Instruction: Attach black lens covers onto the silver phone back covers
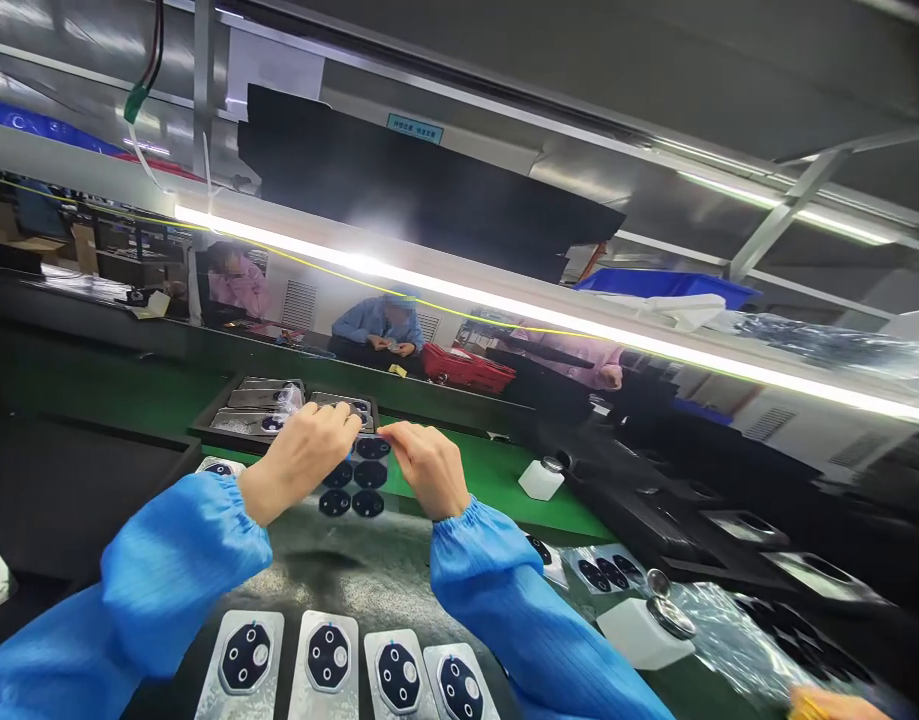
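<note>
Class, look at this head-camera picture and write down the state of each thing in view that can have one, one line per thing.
left hand, raised, fingers reaching toward the right hand
right hand, raised, fingers reaching toward the left hand
black camera-lens pieces, lying flat in rows beneath the hands
silver phone back plates, lying in a row, black camera modules fitted
dark tray, loaded with silver plates
white bottle, metal lid on

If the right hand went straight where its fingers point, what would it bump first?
The right hand would probably meet the left hand's fingertips first, though depth is hard to judge here.
</note>
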Tool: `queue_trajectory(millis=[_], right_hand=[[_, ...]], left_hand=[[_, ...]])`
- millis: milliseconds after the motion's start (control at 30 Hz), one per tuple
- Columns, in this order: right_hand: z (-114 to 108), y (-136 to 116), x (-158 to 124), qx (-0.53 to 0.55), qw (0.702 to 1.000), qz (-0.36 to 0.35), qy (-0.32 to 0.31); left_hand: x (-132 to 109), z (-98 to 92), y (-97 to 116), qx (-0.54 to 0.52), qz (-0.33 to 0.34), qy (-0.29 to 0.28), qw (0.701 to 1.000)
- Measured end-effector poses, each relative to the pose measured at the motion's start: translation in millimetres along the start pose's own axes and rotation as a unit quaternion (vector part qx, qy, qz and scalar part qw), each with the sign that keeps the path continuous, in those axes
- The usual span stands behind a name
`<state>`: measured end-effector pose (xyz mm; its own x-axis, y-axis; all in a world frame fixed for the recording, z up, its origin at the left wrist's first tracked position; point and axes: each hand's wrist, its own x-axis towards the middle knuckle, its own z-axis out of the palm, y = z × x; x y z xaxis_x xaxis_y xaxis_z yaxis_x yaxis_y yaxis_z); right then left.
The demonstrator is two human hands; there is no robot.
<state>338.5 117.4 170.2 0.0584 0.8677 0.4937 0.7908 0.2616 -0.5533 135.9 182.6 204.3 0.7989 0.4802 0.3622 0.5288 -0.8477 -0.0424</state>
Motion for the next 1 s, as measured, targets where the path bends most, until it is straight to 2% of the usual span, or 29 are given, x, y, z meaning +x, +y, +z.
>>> queue_trajectory(millis=[100, 233, 333, 400, 500, 567, 633, 733, 833, 900, 1000], right_hand=[[13, 16, -26, 0.008, 0.998, -0.052, -0.027], [51, 40, -76, 0.015, 0.982, -0.118, -0.146], [76, 51, -98, 0.004, 0.968, -0.134, -0.211], [83, 53, -101, -0.015, 0.964, -0.127, -0.234], [85, 53, -86, -0.049, 0.959, -0.104, -0.26], [88, 52, -64, -0.074, 0.957, -0.082, -0.27], [99, 51, -36, -0.1, 0.956, -0.053, -0.271], [128, 49, 8, -0.131, 0.955, -0.012, -0.265], [160, 46, 40, -0.151, 0.955, 0.027, -0.254], [177, 46, 52, -0.157, 0.954, 0.047, -0.252], [189, 51, 58, -0.155, 0.954, 0.068, -0.247]], left_hand=[[-25, 17.1, 8, 0.032, 0.049, 0.004, 0.998], [-70, 66.0, 25, 0.03, 0.113, -0.07, 0.991], [-85, 91.7, 25, 0.019, 0.098, -0.151, 0.984], [-81, 95.4, 11, 0.015, 0.052, -0.193, 0.98], [-60, 89.2, -20, 0.036, -0.078, -0.21, 0.974], [-43, 85.3, -39, 0.041, -0.154, -0.207, 0.965], [-27, 85.6, -49, 0.029, -0.202, -0.204, 0.958], [-11, 93.6, -51, -0.002, -0.244, -0.196, 0.95], [-3, 103.9, -48, -0.031, -0.269, -0.188, 0.944], [-1, 109.0, -49, -0.047, -0.281, -0.184, 0.941], [0, 114.7, -54, -0.065, -0.296, -0.185, 0.935]])
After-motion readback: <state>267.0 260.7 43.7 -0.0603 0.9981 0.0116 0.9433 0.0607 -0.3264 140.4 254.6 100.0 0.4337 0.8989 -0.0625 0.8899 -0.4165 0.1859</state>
